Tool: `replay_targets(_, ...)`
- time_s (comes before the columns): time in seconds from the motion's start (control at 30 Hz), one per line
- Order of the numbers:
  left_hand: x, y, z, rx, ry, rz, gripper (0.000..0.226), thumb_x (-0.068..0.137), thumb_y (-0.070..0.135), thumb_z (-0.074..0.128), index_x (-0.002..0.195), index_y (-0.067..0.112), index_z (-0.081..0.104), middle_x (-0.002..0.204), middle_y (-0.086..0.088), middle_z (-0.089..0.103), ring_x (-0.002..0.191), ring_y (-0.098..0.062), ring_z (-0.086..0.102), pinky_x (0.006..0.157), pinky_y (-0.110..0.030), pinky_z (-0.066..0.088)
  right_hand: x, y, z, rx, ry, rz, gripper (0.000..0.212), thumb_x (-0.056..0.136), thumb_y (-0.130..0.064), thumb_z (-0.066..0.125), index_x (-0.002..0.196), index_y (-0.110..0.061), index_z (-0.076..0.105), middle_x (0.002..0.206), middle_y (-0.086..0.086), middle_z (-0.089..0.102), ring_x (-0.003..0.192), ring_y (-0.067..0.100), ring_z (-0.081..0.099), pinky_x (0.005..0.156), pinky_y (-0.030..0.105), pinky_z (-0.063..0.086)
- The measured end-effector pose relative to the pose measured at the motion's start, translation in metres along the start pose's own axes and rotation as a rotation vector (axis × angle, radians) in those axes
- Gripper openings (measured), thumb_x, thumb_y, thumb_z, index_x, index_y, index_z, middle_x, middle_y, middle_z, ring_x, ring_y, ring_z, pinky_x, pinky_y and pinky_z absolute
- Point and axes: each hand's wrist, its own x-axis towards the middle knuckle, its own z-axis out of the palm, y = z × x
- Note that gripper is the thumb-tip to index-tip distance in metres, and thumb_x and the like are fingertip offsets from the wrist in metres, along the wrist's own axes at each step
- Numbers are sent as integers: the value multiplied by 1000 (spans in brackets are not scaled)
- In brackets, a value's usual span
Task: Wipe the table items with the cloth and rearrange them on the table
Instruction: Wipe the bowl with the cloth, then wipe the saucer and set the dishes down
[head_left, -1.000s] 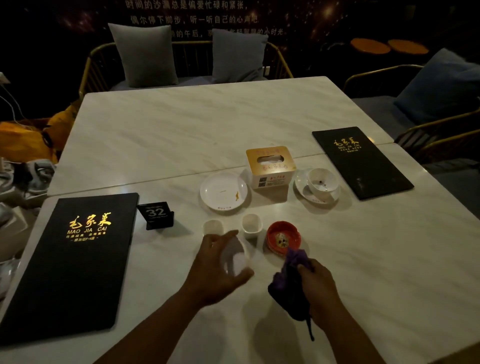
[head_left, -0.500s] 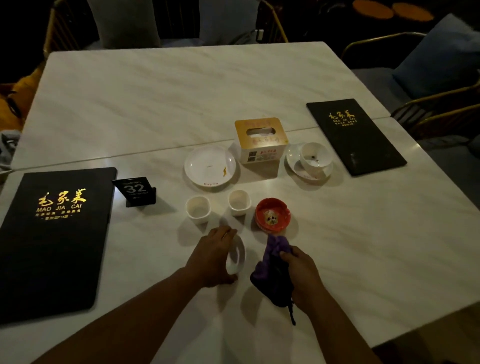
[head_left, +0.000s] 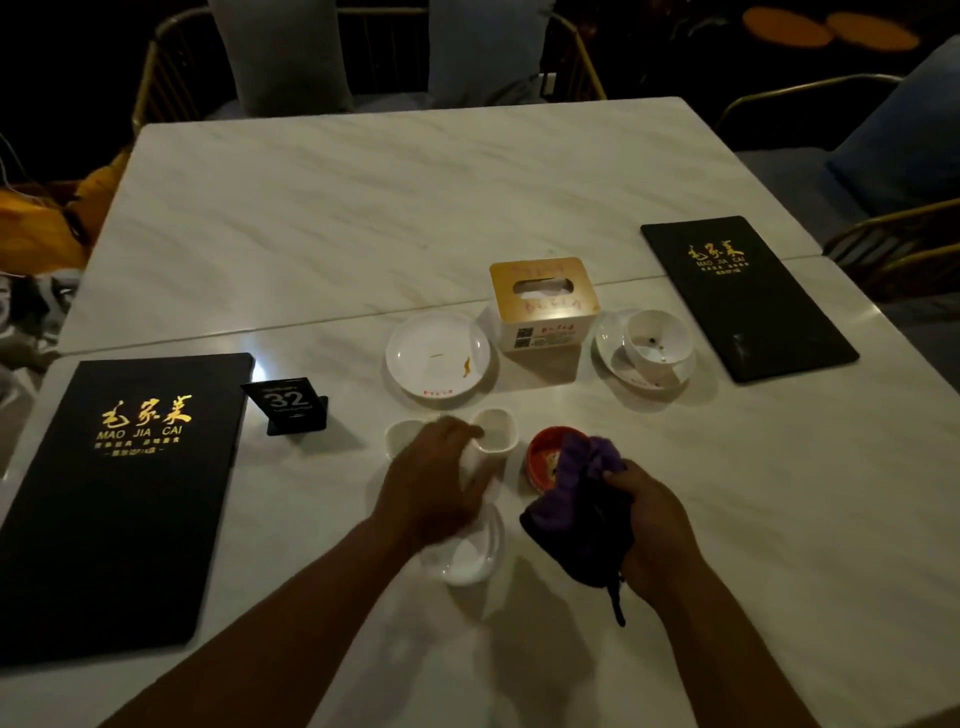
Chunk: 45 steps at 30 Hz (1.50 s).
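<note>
Two hands near the tissue box | left hand pinches a white cup (presumably for wiping) just below it | right hand clutches the bunched cloth, ready over the red dish.

Single head cam, wide-angle, looks forward and down, close over the white marble bench; forearms enter from bottom edge.

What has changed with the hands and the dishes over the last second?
The left hand has left the small white dish on the table and reached forward to the right-hand white cup, fingers at its rim. The right hand still grips the purple cloth, now partly covering the red dish. Plates, tissue box, menus and number sign stayed put.
</note>
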Motion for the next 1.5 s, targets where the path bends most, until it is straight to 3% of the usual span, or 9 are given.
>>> replay_targets(0.1,52,-22,-12,-126,283,-246,28,96,32,56,83,9,67,86,-8,64,78,-23,59,70,-38,50,5,-31,12,48,-88,-67,24,94,-9,53,113,-10,68,113,20,71,106,36,68,98,52,51)
replay_targets(0.2,99,-53,-17,-137,158,-650,51,102,42,42,97,3,74,98,-15,71,93,-31,64,79,-34,48,15,-55,21,106,-192,-119,34,100,-13,50,132,-19,59,125,13,68,116,33,64,103,51,46)
replay_targets(0.27,117,-72,-12,-233,89,-852,36,97,27,51,112,-3,65,109,-19,66,99,-34,62,74,-32,47,25,-63,28,134,-217,-131,37,102,-13,47,137,-19,55,128,12,66,118,32,64,105,51,45)
replay_targets(0.37,132,-92,-2,-433,21,-1081,33,83,10,63,112,-6,59,98,-18,63,87,-32,65,52,-28,46,39,-70,39,144,-201,-137,35,102,-14,47,135,-18,57,127,10,67,117,31,65,106,54,44)
replay_targets(0.47,143,-112,8,-504,-8,-1179,30,82,12,71,106,-6,63,90,-20,69,78,-32,71,60,-35,60,53,-74,46,181,-210,-112,33,102,-15,47,133,-19,59,126,9,68,116,31,65,105,53,45)
replay_targets(0.77,153,-135,23,-610,28,-1232,47,77,14,84,114,-5,62,105,-20,69,82,-31,70,62,-36,62,76,-68,58,208,-192,-54,35,101,-14,47,134,-19,58,126,8,68,116,28,65,101,51,48)
replay_targets(0.93,157,-131,19,-832,31,-1216,37,91,1,66,126,-3,55,109,-20,65,82,-31,67,44,-33,57,77,-70,64,186,-195,-52,35,102,-15,45,135,-18,57,126,8,68,115,28,66,102,50,48)
replay_targets(1.2,148,-114,-7,-1000,99,-1101,42,92,-10,55,130,4,44,129,-21,49,92,-32,62,54,-40,58,66,-78,81,122,-212,-77,32,103,-16,47,132,-22,59,120,5,71,109,25,69,96,49,52)
replay_targets(1.5,91,-80,-69,-1323,171,-877,65,89,-17,50,143,17,42,129,-13,52,102,-37,64,67,-45,61,31,-87,121,-481,-56,-604,30,102,-23,50,126,-41,49,112,-11,65,92,8,69,79,32,59)
